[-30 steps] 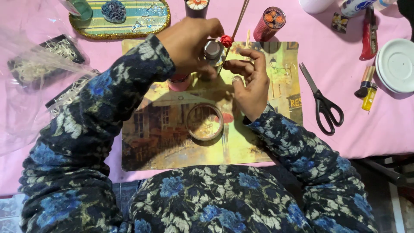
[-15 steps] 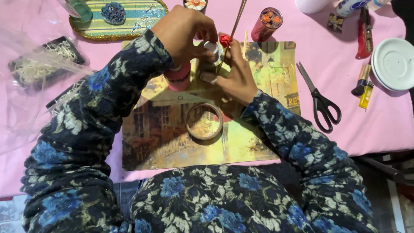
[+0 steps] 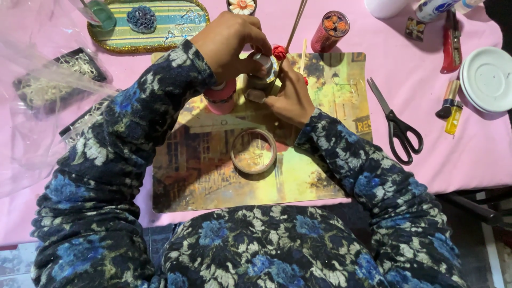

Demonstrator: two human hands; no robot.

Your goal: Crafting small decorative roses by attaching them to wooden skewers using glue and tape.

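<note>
At the far left lie a clear plastic bag (image 3: 37,106) over a black tray of pale straw (image 3: 48,80) and, above them, a striped oval tray (image 3: 160,24) with a blue flower piece (image 3: 141,17). The left hand (image 3: 229,45) is closed from above around a small grey cylindrical container (image 3: 264,69), held over the upper edge of the picture placemat (image 3: 224,170); a pink container (image 3: 220,98) stands just beneath that wrist. The right hand (image 3: 290,98) is curled with fingertips pinched at a small red flower (image 3: 279,52) against the cylinder's top; whether it grips the flower or only presses it cannot be told. Thin wooden sticks (image 3: 295,24) rise behind. A tape ring (image 3: 253,151) rests on the placemat near the right wrist. Judgement: the step in hand appears to be fixing the red flower to the cylinder; the next move calls for steady support from the left and fine, light pressure from the right. Further right, untouched: a red glitter tube (image 3: 329,31), black scissors (image 3: 397,125), a yellow lighter (image 3: 453,118), a white lid (image 3: 488,79).
</note>
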